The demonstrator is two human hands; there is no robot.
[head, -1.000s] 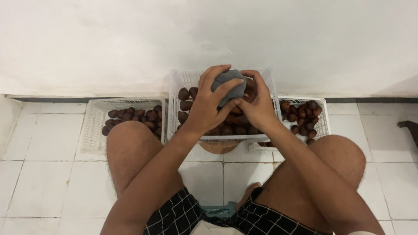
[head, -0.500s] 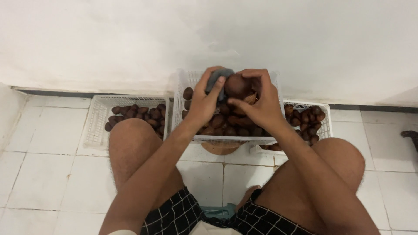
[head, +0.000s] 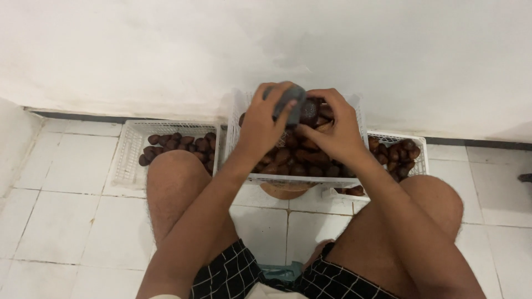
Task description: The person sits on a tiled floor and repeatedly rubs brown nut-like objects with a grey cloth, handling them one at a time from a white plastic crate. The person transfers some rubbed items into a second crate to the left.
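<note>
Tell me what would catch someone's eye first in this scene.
The two hands meet over the middle white plastic basket of dark brown scaly fruits: the left hand presses a grey cloth against one brown fruit held by the right hand. Smaller white baskets of the same fruit flank it on the left and right.

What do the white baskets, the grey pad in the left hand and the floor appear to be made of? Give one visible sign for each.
White baskets: probably moulded plastic, matte; thin, even lattice walls.
Grey pad in the left hand: looks like a soft sponge or cloth; dull, and it bends under the fingers. Which one is unclear.
Floor: likely glazed ceramic tiles; square, pale, faint sheen, dark grout lines.
</note>
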